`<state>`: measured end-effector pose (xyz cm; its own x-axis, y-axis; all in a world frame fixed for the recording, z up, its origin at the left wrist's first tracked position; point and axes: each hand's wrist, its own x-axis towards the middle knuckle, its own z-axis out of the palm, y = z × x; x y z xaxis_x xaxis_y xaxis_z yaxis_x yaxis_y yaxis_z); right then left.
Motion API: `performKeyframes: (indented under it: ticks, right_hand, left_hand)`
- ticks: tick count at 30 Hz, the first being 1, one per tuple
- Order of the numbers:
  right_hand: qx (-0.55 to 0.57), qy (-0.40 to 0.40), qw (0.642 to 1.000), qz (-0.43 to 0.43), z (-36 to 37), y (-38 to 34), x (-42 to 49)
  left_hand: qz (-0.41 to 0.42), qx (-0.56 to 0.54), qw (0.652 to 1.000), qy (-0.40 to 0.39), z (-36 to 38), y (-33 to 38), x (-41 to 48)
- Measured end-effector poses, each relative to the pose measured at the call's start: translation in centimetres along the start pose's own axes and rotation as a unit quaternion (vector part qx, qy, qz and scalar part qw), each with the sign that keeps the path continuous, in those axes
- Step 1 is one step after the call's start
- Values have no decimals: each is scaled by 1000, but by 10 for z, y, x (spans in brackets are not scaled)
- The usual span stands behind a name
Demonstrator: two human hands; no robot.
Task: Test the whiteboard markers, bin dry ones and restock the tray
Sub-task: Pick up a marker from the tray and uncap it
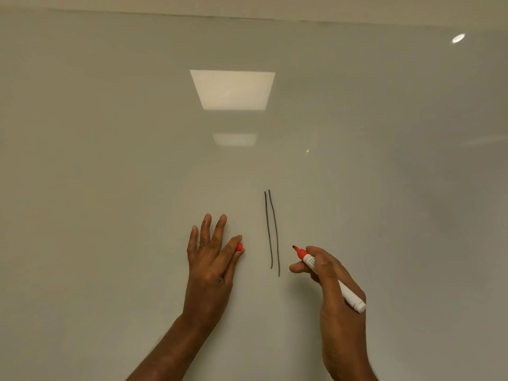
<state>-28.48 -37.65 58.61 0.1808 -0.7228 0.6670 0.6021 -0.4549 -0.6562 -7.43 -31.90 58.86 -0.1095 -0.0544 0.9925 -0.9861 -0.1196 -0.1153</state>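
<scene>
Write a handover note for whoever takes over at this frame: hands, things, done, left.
Left hand: pinches a small red plastic cap between thumb and forefinger, other fingers straight, at the glossy white whiteboard.
Right hand: grips an uncapped red-tipped marker with a white barrel, tip near the board, right of two thin dark vertical lines.
Done: the dark lines are drawn; no red stroke shows.
Left: stroke the red marker, recap it, then sort it. Neither tray nor bin is in view.

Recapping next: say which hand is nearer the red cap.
Left. The left hand pinches the red cap; the right hand grips the marker beyond the two drawn lines.
</scene>
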Motion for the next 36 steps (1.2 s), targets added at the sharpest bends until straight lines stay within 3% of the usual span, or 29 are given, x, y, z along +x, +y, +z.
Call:
performKeyframes:
  ticks: [6, 16, 22, 31, 36]
  right_hand:
    - [-39, 20, 993, -114, 10, -8, 25]
    - [-148, -2, 962, -230, 37, -3, 75]
    - [-193, 11, 951, -240, 37, 4, 83]
    - [-230, 20, 947, -222, -12, 66, 13]
    - [-238, 29, 944, -226, -16, 60, 7]
  left_hand:
    - [48, 16, 998, 38, 15, -5, 17]
    - [53, 47, 996, 46, 16, -5, 16]
    - [51, 56, 996, 49, 14, -4, 16]
    - [48, 49, 996, 55, 14, -2, 15]
    - [46, 48, 996, 57, 14, -3, 15]
